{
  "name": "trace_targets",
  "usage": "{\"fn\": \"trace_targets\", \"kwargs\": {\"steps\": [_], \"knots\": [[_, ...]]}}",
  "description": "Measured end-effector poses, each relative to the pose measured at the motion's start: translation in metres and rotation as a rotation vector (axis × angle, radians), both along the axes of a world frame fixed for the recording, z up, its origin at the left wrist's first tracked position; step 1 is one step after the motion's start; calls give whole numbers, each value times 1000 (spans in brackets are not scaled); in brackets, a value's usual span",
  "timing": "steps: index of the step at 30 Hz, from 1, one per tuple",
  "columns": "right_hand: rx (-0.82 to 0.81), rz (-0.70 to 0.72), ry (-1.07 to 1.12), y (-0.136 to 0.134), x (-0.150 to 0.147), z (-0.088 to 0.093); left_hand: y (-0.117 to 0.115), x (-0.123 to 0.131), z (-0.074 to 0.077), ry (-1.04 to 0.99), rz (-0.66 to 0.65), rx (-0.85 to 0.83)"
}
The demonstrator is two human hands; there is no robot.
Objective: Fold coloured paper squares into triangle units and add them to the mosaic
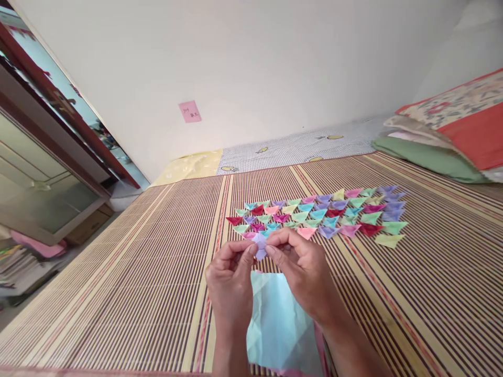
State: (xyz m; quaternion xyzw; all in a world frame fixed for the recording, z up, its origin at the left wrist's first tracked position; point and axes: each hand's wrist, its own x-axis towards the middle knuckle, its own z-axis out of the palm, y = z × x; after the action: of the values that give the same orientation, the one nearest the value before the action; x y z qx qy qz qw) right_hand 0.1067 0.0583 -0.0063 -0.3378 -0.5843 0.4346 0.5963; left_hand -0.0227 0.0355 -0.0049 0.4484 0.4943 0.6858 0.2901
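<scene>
Between my two hands is a small piece of folded lilac paper (260, 247). My left hand (232, 267) pinches its left edge between thumb and fingers. On the other side, my right hand (301, 262) grips the right edge the same way. Below the hands lies a creased light blue paper sheet (281, 319), with pink showing at its edges; my right wrist covers part of it. Just beyond my fingers, small folded paper boats (330, 221) in many colours stand in several rows.
A striped bamboo mat (157, 272) covers the bed. Checked cloth (291, 149) and yellow cloth (188, 166) run along the wall. Folded bedding (451, 136) is piled at the right. A pink note (190, 111) sticks to the wall; a glass-panelled door (35, 183) stands left.
</scene>
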Motion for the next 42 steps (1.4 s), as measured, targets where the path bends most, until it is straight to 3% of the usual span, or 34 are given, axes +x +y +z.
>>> {"fn": "trace_targets", "kwargs": {"steps": [6, 16, 31, 36, 42], "knots": [[-60, -15, 95, 1, -6, -3, 3, 4, -6, 29, 18, 15], [-48, -143, 17, -2, -7, -1, 0, 8, -4, 21, 53, -24], [-72, -145, 4, -1, -7, 0, 0, 17, 0, -18, 109, 44], [-132, -120, 21, 2, -3, -3, 2, 14, -3, -84, 46, 25], [-92, -85, -66, 5, 5, 1, 5, 4, -4, -102, -202, -133]]}}
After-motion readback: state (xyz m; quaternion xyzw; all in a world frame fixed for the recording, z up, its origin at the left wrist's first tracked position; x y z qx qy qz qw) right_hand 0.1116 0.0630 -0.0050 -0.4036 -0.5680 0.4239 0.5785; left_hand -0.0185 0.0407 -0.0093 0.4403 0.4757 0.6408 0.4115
